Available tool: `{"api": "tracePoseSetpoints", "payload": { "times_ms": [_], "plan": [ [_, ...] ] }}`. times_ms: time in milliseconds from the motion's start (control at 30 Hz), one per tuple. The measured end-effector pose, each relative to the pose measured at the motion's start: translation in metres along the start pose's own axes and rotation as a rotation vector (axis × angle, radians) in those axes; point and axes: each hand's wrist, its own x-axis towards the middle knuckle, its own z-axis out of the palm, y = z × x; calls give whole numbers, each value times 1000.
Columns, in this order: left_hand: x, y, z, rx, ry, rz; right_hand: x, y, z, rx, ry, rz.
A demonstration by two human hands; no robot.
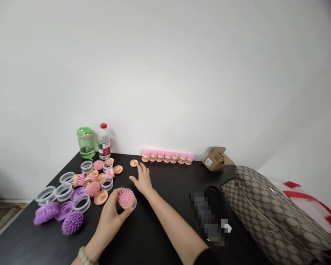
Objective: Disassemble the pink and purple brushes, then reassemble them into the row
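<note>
Your left grip (110, 217) pinches the pink brush (126, 198) over the desk (151, 235); your right grip (143, 181), half open and seemingly empty, is at the orange disc (134, 163). Lifting that would need a fingertip pinch.

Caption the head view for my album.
Left hand holding a spiky pink piece, right hand by an orange disc.

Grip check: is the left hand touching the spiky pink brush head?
Touching: head view shows the left hand holding the spiky pink brush head by its edge.
</note>
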Motion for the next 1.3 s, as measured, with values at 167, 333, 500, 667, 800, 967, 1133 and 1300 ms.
{"api": "tracePoseSetpoints", "payload": {
  "times_ms": [167,333,500,667,800,967,1133,1300],
  "plan": [
    [4,-6,0,-3,-11,-60,43,4,29,-192,-75,-46],
    [4,-6,-1,31,-19,-54,47,8,41,-261,-135,-97],
    [8,-16,-2,22,3,-79,24,2,31,-212,-120,-113],
    [12,-24,-1,-98,10,-98,-15,0,7,-20,-68,-108],
    [12,-25,1,-115,19,-107,-52,4,-12,234,23,-28],
    [9,-15,3,-375,-22,-252,-96,-2,-25,624,91,145],
    [4,4,2,-638,-188,-417,-118,-27,-45,951,99,168],
    [2,11,1,-752,-218,-436,-119,-41,-61,1113,128,74]
  ]
}}
